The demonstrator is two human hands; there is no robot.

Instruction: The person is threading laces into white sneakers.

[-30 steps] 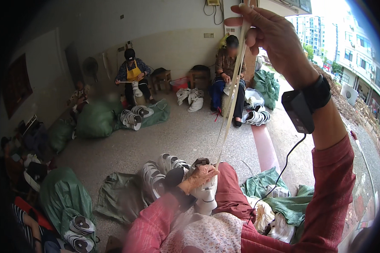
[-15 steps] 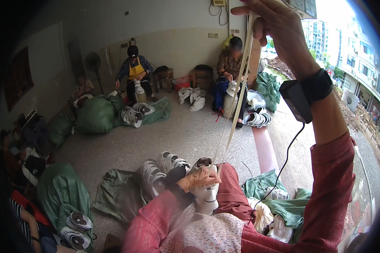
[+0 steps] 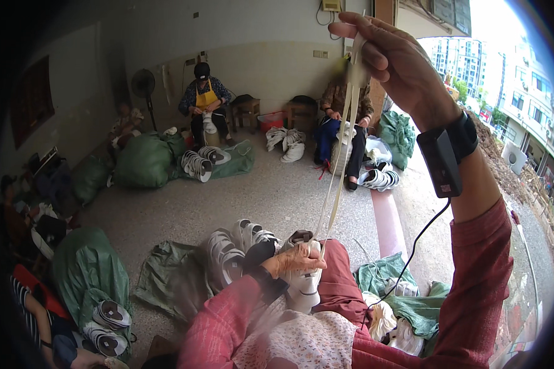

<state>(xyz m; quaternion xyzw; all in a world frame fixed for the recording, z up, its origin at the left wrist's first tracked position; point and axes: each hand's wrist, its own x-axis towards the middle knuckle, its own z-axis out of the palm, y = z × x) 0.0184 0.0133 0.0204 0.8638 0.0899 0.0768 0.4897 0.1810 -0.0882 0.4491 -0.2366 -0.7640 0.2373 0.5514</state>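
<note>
My right hand (image 3: 395,58) is raised high at the upper right, its fingers closed round the upper part of a long cream shoelace (image 3: 337,175). Two strands of the lace run down, stretched, to a white shoe (image 3: 302,293) in my lap. At the shoe's opening my left hand (image 3: 297,259) is closed, with the strands meeting its fingertips. What the left fingertips press on is partly hidden. The shoe rests beside my red trouser leg (image 3: 338,273), its dark lining showing at the far end.
White shoes (image 3: 223,252) stand left of my lap. A green sack (image 3: 89,264) and more shoes (image 3: 111,313) lie at the lower left; other shoes and green cloth (image 3: 415,307) are at the right. Several people sit farther off, among them one in a yellow apron (image 3: 207,98).
My right hand is slightly lower in the picture, still with the lace. My left hand stays at the shoe. The far person in the apron has brought both hands together over a shoe.
</note>
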